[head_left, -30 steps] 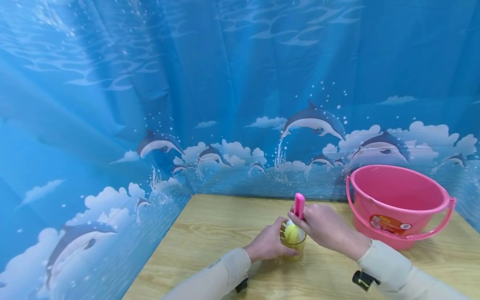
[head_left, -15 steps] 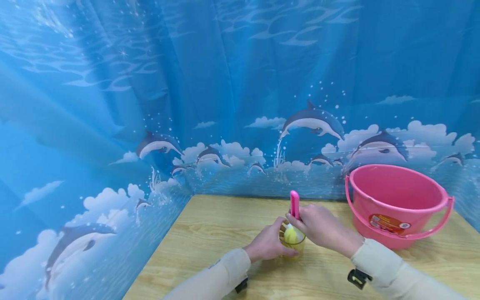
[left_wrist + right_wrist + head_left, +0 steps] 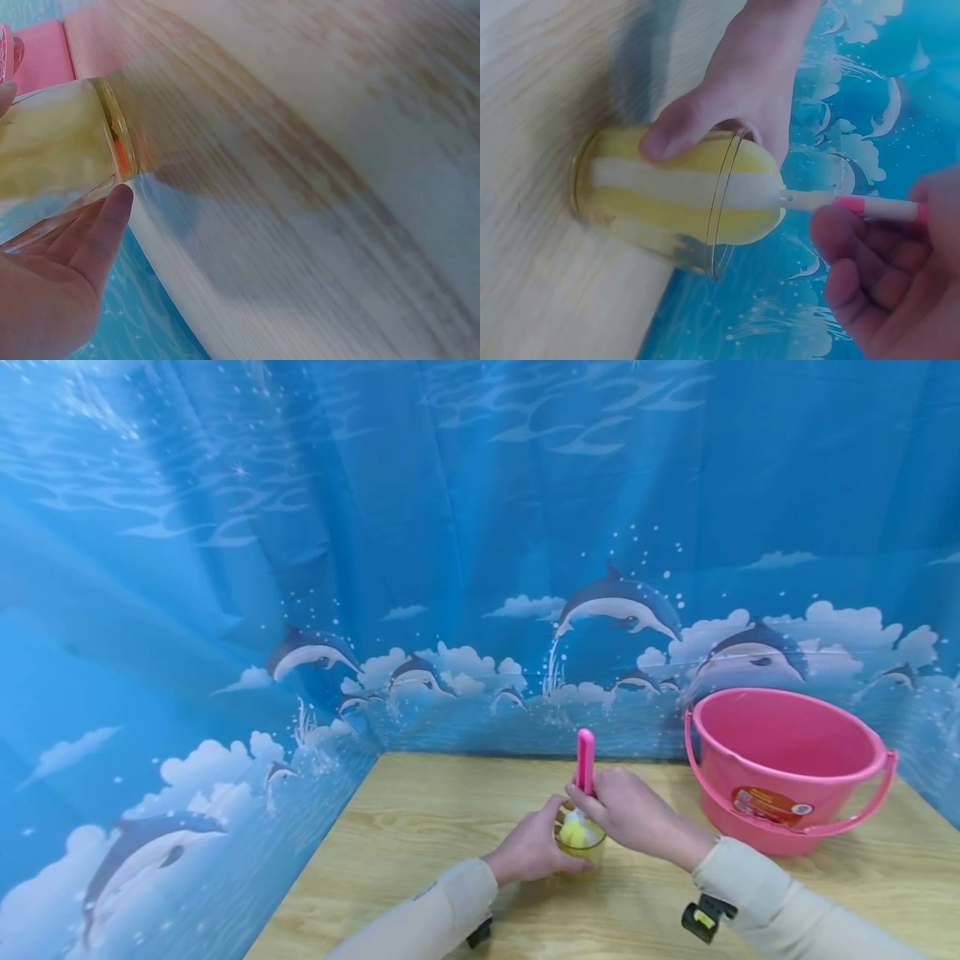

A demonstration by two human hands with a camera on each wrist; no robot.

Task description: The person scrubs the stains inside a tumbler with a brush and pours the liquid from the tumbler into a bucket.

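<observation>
Pinching the pink handle [image 3: 585, 760] in the right hand [image 3: 633, 810], with the sponge head [image 3: 575, 832] deep inside the glass [image 3: 588, 854], and gripping that glass round its side with the left hand [image 3: 527, 850], on or just above the wooden table [image 3: 420, 810] (can't tell which), left of the pink bucket [image 3: 783, 797]. Probably best to hold that left grip snug, twist, and press outward against the wall right down to the base.

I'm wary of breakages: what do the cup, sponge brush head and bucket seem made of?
Cup: glass or hard plastic, glossy; its see-through walls fit either.
Sponge brush head: likely foam, matte; rounded, without shine.
Bucket: probably moulded plastic, smooth; opaque pink with soft sheen.
</observation>
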